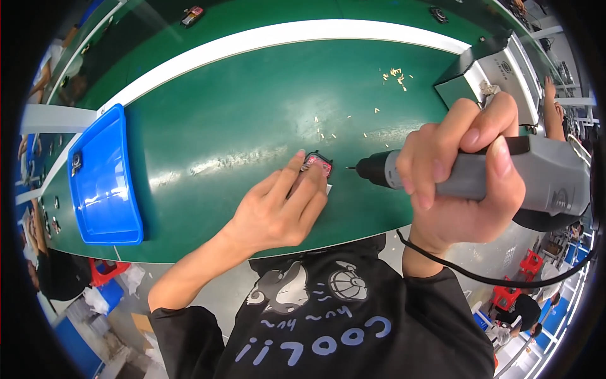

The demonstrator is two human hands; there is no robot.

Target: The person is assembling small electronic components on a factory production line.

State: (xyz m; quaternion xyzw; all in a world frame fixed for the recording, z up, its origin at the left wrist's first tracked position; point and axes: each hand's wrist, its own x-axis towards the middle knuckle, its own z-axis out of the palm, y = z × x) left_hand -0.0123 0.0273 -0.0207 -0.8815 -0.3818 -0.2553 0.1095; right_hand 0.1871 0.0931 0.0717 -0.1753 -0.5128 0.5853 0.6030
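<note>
On the green table, my left hand (278, 208) presses its fingers down on a small red and black part (320, 164), whose dark frame shows past the fingertips; its lower side is hidden under the hand. A pale bit of something sticks out beside it. My right hand (464, 170) is wrapped round the grey body of an electric screwdriver (536, 174), held level above the table. The tool's black nose and thin bit point left toward the part, a short gap away from it. A black cord (480, 276) hangs in a loop below the right wrist.
Small brass-coloured screws (396, 77) lie scattered on the far table (252, 95). A box (464, 79) stands at the right. A blue tray (107, 189) with one small dark part (77, 163) lies at the left. A white rail (284, 31) crosses behind; people sit at both sides.
</note>
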